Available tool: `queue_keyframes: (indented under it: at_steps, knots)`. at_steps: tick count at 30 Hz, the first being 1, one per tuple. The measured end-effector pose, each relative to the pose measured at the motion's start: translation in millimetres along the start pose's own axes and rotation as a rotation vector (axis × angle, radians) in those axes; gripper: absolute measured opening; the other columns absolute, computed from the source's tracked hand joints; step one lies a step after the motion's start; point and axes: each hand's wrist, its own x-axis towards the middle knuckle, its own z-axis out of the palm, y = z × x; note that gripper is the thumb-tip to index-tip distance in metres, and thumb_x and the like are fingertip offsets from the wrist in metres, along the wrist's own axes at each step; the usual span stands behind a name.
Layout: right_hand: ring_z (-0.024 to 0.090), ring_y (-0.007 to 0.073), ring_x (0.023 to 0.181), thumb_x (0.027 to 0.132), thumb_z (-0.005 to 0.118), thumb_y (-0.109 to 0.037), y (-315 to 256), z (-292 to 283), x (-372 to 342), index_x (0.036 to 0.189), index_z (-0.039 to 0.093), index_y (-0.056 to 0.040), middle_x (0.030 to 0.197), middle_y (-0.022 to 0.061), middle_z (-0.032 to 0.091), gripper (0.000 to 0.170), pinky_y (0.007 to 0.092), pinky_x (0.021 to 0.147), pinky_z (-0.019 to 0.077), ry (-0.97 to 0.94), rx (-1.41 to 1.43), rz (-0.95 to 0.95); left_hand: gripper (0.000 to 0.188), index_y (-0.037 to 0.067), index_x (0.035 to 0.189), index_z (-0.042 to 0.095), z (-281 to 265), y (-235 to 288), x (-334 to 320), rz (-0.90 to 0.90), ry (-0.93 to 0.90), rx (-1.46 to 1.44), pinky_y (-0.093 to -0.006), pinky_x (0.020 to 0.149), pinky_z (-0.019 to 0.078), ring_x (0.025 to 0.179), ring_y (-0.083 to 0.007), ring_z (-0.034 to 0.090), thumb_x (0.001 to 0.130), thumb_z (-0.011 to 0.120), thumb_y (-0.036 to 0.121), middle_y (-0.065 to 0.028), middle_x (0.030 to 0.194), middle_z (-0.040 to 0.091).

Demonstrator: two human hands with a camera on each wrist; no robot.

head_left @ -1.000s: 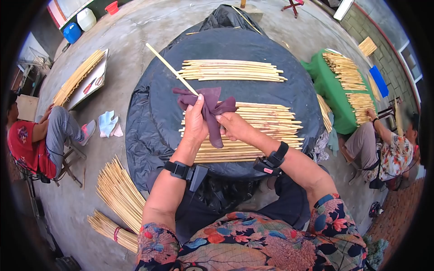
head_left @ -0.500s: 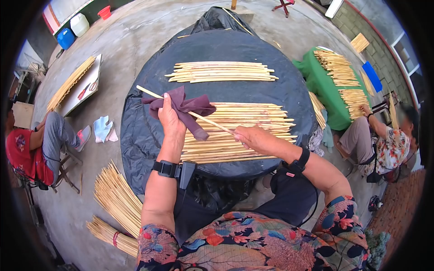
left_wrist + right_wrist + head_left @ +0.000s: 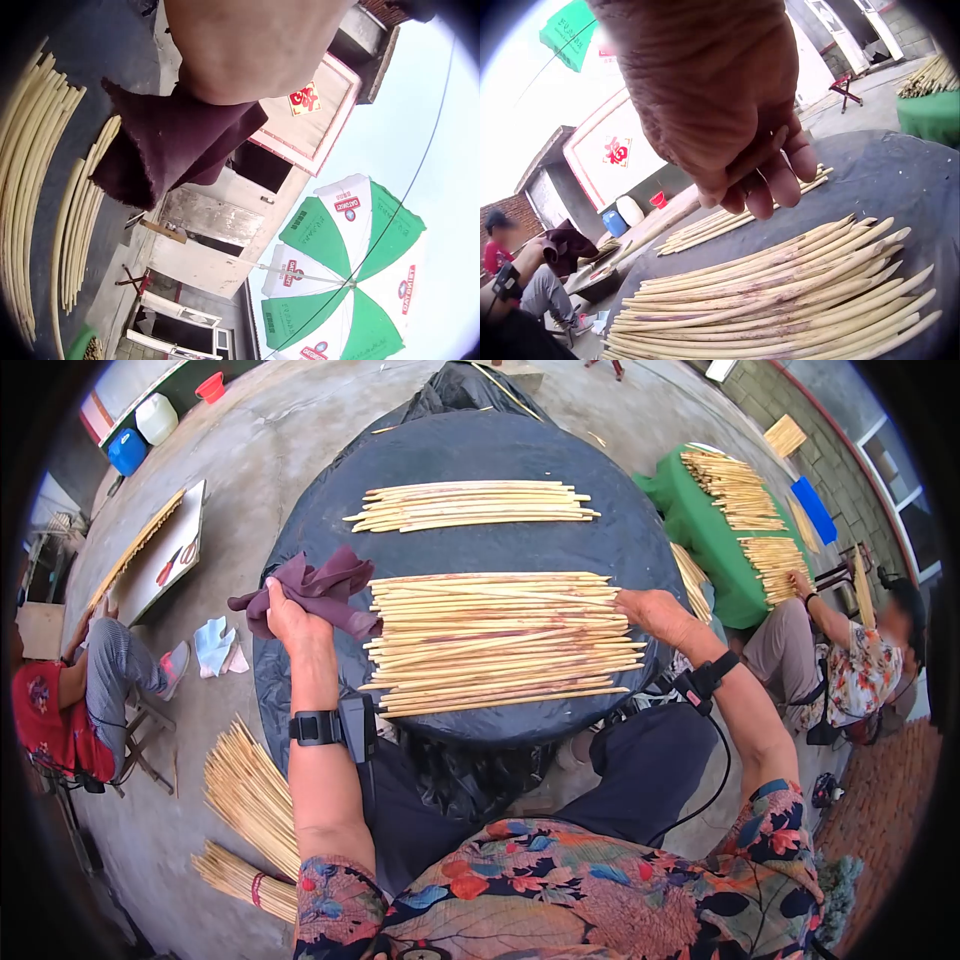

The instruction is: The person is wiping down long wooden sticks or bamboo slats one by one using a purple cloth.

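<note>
My left hand (image 3: 298, 628) grips a crumpled purple cloth (image 3: 318, 592) at the left edge of the round table. In the left wrist view the cloth (image 3: 169, 146) hangs below the hand. At the right end of the nearer row of pale peeled sticks (image 3: 500, 650), my right hand (image 3: 655, 615) has its fingers curled. The right wrist view shows this hand (image 3: 727, 127) pinching one thin stick (image 3: 656, 234), which runs off left towards the cloth. The sticks in the row lie side by side with slanted cut ends.
A dark plastic sheet covers the table (image 3: 460, 455), and a smaller row of sticks (image 3: 475, 506) lies farther back. Bundled sticks (image 3: 250, 790) stand on the floor at left. Two people sit at side tables, one green-covered (image 3: 665, 490), with more sticks.
My hands have moved apart, the left with the cloth to the left, the right to the right. The stick has been drawn out through the cloth towards the right.
</note>
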Motion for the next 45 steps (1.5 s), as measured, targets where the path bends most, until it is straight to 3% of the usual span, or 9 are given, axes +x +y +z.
queue_keyframes:
  at_steps: [2,5,10,19,21,31,45]
  knots:
    - [0.055,0.0357,0.073,0.086,0.044,-0.029,14,11,1,0.087,0.051,-0.0079,0.072,0.0148,0.057,0.022,0.0428,0.062,0.0428,-0.039,-0.003,0.063,0.036,-0.001,0.105,0.046,-1,-4,-1,0.024,0.046,0.022,-0.0497,0.089,0.0392,0.098,-0.0326,0.050,0.091,0.038,0.031,-0.0178,0.106,0.052]
    - [0.055,0.0354,0.079,0.087,0.043,-0.029,16,27,8,0.088,0.051,-0.0077,0.079,0.0157,0.058,0.023,0.0439,0.067,0.0425,-0.082,0.047,0.090,0.032,0.000,0.101,0.047,-2,-3,-8,-0.079,-0.047,-0.041,-0.0467,0.083,0.0435,0.089,-0.0284,0.054,0.089,0.043,0.030,-0.0139,0.099,0.054]
    - [0.054,0.0355,0.082,0.086,0.043,-0.029,12,40,29,0.090,0.053,-0.0079,0.083,0.0160,0.059,0.023,0.0437,0.070,0.0424,-0.117,0.098,0.074,0.036,0.000,0.107,0.046,8,-5,-14,-0.072,0.002,-0.068,-0.0469,0.094,0.0352,0.101,-0.0305,0.050,0.090,0.038,0.032,-0.0151,0.108,0.052]
    - [0.054,0.0327,0.087,0.086,0.045,-0.026,19,79,50,0.100,0.054,-0.0083,0.094,0.0136,0.059,0.024,0.0408,0.072,0.0436,-0.073,0.071,0.048,0.031,0.001,0.105,0.047,8,-12,-14,-0.115,-0.028,-0.070,-0.0436,0.094,0.0361,0.102,-0.0268,0.051,0.090,0.041,0.027,-0.0131,0.108,0.054]
    - [0.055,0.0322,0.089,0.085,0.046,-0.024,20,88,53,0.101,0.055,-0.0097,0.097,0.0134,0.058,0.023,0.0406,0.073,0.0439,0.017,0.094,0.029,0.031,0.001,0.104,0.048,6,-13,-13,-0.109,-0.021,-0.064,-0.0437,0.094,0.0362,0.101,-0.0269,0.051,0.090,0.041,0.027,-0.0130,0.107,0.054]
    - [0.054,0.0318,0.088,0.079,0.050,-0.017,6,97,60,0.098,0.056,-0.0107,0.090,0.0126,0.056,0.021,0.0389,0.075,0.0439,0.039,-0.062,0.110,0.025,0.004,0.101,0.048,4,-19,-14,-0.209,-0.109,-0.038,-0.0389,0.090,0.0385,0.097,-0.0226,0.052,0.089,0.046,0.025,-0.0083,0.104,0.054]
    - [0.049,0.0296,0.100,0.079,0.044,-0.007,3,79,93,0.101,0.055,-0.0108,0.100,0.0109,0.053,0.025,0.0400,0.084,0.0397,0.054,-0.078,0.225,0.022,0.003,0.099,0.048,10,-44,-35,-0.318,-0.141,0.049,-0.0368,0.086,0.0409,0.093,-0.0200,0.052,0.088,0.049,0.022,-0.0082,0.100,0.054]
